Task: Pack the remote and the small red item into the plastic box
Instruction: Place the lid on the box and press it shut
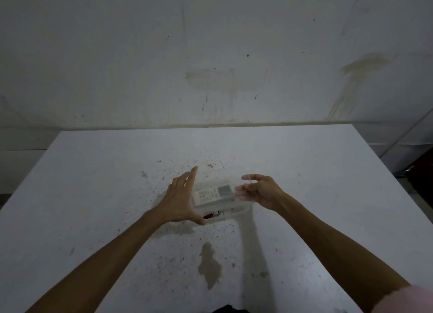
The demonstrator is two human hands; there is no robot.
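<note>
A clear plastic box sits in the middle of the white table. Inside it lies a white remote with its screen to the right. A small red item lies in the box along the near wall. My left hand is spread against the box's left end, index finger pointing away and thumb touching the near left corner. My right hand curls around the box's right end, thumb above, fingertips blurred and seen through the clear plastic. Whether a lid is on, I cannot tell.
The white table is speckled with dark spots and has a brown stain near the front. A stained wall stands right behind the table's far edge. Dark objects sit off the table's right side.
</note>
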